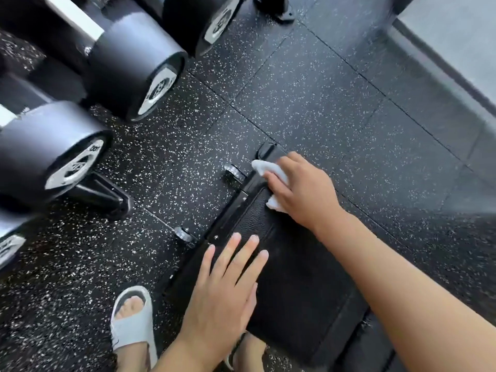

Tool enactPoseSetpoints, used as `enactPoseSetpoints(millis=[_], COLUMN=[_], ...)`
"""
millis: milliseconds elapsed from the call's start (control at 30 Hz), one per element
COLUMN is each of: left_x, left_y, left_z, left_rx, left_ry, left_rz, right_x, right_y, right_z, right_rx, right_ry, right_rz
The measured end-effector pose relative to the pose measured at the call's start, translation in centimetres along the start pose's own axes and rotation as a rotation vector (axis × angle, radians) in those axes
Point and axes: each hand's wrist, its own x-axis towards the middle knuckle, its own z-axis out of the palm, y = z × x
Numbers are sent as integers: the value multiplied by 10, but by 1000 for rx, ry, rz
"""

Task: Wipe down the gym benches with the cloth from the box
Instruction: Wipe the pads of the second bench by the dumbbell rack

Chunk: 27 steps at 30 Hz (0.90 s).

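A black padded gym bench (290, 267) runs from the lower right toward the middle of the view, seen from above. My right hand (303, 189) grips a white cloth (271, 170) and presses it on the bench's far end, by the black frame. My left hand (228, 288) lies flat on the pad nearer to me, fingers spread and holding nothing. The cloth is mostly covered by my fingers.
Large black dumbbells (139, 65) sit on a rack at the left, with the rack's foot (107, 194) on the speckled rubber floor. Two small bench wheels (233, 171) stick out at the bench's far end. My foot in a white slide (132, 320) stands left of the bench. A grey wall base (442, 65) runs at the right.
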Motion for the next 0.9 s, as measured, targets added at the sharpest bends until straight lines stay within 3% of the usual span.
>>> enactPoseSetpoints(millis=[100,200,333,467,633,700,800,900], left_x=[-11,-24,-37,-42,-44,-45,-46,-42], left_y=[2,3,3,-6,-6,-8,-8,-7], left_z=[3,7,10,9,10,15,23,20], left_rx=[13,59,52,-10,-33,-31,-40,-110], left_ry=[25,-13,-267,-160,-150,-116,-118,-197], left_rz=[31,172,289,319,302,298,302,260], right_x=[37,20,-36,-3,68,58,1,-37], right_y=[-45,-98,-141,-114,-79,-89,-128,-151], right_z=[13,36,63,45,11,23,55,75], right_rx=[-281,-494,-469,-493,-616,-672,-647,-511], right_ry=[-143,-335,-584,-534,-510,-499,-460,-606], right_rz=[-127,-369,-639,-579,-119,-148,-403,-600])
